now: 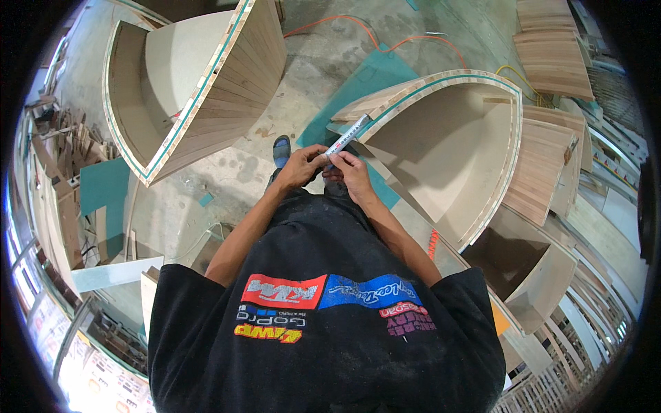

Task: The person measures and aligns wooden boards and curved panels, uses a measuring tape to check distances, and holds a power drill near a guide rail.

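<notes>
in the head view, the left grip and right grip both pinch the near end of a printed white tube above the person's feet. its far end overlaps the corner of the right-hand curved box; whether they touch, i cannot tell. steady fingers and a far end kept clear of that rim would likely serve best. the left-hand curved box stands well apart. a green sheet and an orange cord lie on the floor ahead, likely trip hazards.
</notes>
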Demonstrator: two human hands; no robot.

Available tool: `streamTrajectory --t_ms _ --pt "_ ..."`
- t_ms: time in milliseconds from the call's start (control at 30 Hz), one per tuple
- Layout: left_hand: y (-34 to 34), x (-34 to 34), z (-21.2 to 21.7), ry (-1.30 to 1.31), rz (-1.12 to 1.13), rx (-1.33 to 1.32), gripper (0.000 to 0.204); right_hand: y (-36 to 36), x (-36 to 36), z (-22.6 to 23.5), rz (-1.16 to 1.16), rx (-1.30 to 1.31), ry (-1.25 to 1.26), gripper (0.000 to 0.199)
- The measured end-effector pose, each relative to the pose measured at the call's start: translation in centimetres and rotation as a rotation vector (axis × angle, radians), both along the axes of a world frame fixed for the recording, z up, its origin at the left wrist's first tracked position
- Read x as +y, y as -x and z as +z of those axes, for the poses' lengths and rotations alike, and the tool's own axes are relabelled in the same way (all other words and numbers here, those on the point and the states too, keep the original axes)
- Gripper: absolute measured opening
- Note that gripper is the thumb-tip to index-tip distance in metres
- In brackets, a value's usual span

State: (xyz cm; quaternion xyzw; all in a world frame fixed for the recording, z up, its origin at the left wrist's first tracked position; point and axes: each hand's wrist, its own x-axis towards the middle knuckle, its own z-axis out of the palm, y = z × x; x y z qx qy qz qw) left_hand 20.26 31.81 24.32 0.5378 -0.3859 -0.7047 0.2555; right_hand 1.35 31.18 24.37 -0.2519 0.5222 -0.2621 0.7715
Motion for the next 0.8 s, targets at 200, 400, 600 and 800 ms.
streamTrajectory --t_ms 200,400,600,800 --pt "0.3 0.3 -0.9 0.069 0.041 0.008 0.025 0.2 0.1 -0.5 0.005 -0.012 -0.008 0.021" --pt "0.4 0.2 0.1 0.037 0.031 0.009 0.026 0.4 0.3 -0.3 0.004 0.008 0.002 0.021" --pt "-0.1 -0.2 -0.2 0.016 -0.012 0.002 0.026 -0.2 -0.1 0.4 -0.003 0.041 -0.006 0.022" --pt "-0.7 -0.7 0.4 0.041 -0.019 -0.054 0.026 0.2 0.2 -0.6 0.016 0.159 0.052 0.026"
